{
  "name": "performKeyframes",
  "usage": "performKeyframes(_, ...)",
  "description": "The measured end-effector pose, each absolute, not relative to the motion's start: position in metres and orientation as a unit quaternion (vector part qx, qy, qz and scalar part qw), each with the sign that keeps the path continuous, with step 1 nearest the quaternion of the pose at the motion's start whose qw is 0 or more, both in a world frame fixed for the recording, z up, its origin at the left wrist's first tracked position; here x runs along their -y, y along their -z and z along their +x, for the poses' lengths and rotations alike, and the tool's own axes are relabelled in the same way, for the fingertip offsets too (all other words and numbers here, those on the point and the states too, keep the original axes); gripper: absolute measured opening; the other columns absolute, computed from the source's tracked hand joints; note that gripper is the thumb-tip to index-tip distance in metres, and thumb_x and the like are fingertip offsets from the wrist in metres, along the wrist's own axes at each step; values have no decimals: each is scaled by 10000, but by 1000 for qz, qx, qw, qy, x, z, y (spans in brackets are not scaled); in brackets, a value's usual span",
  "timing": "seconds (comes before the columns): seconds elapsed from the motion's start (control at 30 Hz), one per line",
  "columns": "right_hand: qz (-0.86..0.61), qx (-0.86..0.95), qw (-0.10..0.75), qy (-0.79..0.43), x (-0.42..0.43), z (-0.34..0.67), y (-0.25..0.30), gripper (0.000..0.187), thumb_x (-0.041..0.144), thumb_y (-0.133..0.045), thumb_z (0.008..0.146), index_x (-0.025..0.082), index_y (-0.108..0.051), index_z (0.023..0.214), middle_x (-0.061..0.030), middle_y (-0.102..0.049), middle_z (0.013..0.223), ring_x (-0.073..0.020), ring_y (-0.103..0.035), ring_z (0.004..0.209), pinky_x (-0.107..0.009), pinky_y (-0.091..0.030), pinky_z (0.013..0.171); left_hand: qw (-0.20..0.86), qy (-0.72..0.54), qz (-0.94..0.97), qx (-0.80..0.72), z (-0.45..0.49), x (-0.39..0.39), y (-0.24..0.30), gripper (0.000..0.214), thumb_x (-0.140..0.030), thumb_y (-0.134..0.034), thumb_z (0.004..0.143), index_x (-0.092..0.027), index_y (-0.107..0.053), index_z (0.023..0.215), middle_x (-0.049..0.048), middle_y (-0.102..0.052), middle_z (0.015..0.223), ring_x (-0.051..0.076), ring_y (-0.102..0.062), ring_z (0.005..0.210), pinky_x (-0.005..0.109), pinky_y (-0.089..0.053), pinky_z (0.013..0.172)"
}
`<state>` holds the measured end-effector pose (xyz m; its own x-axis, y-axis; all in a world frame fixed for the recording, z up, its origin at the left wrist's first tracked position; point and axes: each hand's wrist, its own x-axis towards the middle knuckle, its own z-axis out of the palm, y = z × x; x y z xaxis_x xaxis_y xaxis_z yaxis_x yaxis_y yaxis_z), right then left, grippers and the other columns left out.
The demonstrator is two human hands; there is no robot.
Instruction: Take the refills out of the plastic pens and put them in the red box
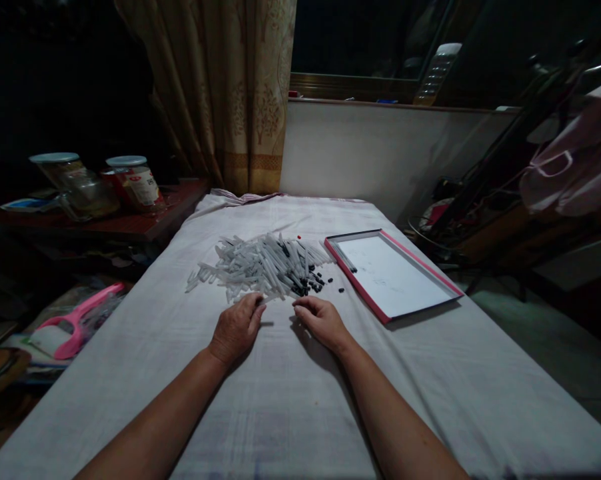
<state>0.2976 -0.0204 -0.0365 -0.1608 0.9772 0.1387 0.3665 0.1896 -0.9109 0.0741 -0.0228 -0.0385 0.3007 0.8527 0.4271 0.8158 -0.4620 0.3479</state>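
A heap of grey-white plastic pen tubes lies in the middle of a white cloth-covered table, with small black caps scattered at its right edge. My left hand rests palm down at the near edge of the heap, fingers loosely curled toward the tubes; whether it holds anything is hidden. My right hand lies just right of it, fingers curled under near the black caps. A white tray with a pink rim sits to the right, one dark pen in its far corner.
Two lidded jars stand on a dark side table at the left. A pink handled tool lies lower left. A curtain hangs behind, and pink cloth on a rack is at the right.
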Motion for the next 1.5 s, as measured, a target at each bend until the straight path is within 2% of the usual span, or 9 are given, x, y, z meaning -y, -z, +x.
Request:
performKeyframes(0.13,-538,681,386,-311,20,296,31,212,301,-575,831,200,-762,836,-54,-772,818,-208,-702,784,-314,-526,761,37,-273,801,-531,63,19,37,265,-347,-395,1005,-196,-562,1145,83,-746,990,220,-732,825,291,-526,704)
performKeyframes(0.4,-603,687,358,-193,-7,324,10,206,254,-587,843,229,-789,872,-74,-776,912,-235,-700,878,-334,-501,820,66,-236,844,-478,62,10,36,289,-370,-417,995,-208,-610,1134,69,-770,961,210,-743,773,285,-540,673)
performKeyframes(0.5,-592,731,306,-146,-9,314,7,206,243,-601,866,246,-801,914,-57,-761,893,-204,-695,840,-291,-495,771,74,-237,851,-462,61,7,37,305,-373,-405,1001,-208,-611,1153,73,-771,1004,216,-748,815,297,-556,703)
performKeyframes(0.63,-631,744,207,-72,-7,290,5,187,281,-623,899,263,-805,937,-44,-744,874,-183,-684,784,-263,-455,651,69,-260,860,-434,60,9,33,302,-375,-379,1023,-207,-611,1118,47,-772,928,195,-744,764,277,-554,668)
performKeyframes(0.83,-666,728,157,-28,-9,278,4,162,342,-662,891,258,-800,897,-41,-740,870,-181,-680,770,-259,-402,583,63,-301,865,-396,62,11,24,291,-360,-372,1038,-188,-606,1070,32,-761,842,172,-733,686,254,-546,619)
performKeyframes(1.03,-635,749,191,-1,-2,271,12,148,284,-659,884,232,-792,843,-42,-730,792,-174,-680,710,-257,-393,572,95,-320,860,-385,61,12,26,253,-341,-402,1033,-195,-603,1082,27,-762,856,168,-736,709,254,-556,641)
performKeyframes(1.27,-615,707,349,-6,-12,303,21,246,290,-572,922,207,-767,797,-38,-719,740,-160,-670,675,-250,-446,635,104,-321,861,-380,61,12,24,237,-317,-421,1024,-196,-616,1082,25,-761,839,158,-733,700,241,-563,650)
performKeyframes(1.33,-647,677,349,9,-20,319,23,227,292,-575,906,201,-768,830,-54,-735,798,-182,-684,733,-266,-462,668,96,-320,862,-380,60,12,25,236,-319,-427,1021,-196,-619,1080,27,-763,838,158,-733,694,243,-566,653)
performKeyframes(1.5,-712,651,263,5,-30,332,31,211,318,-638,869,226,-790,983,-55,-736,895,-204,-682,811,-279,-452,653,102,-307,863,-388,60,12,27,217,-320,-449,1014,-196,-612,1087,23,-766,862,158,-735,701,246,-571,665)
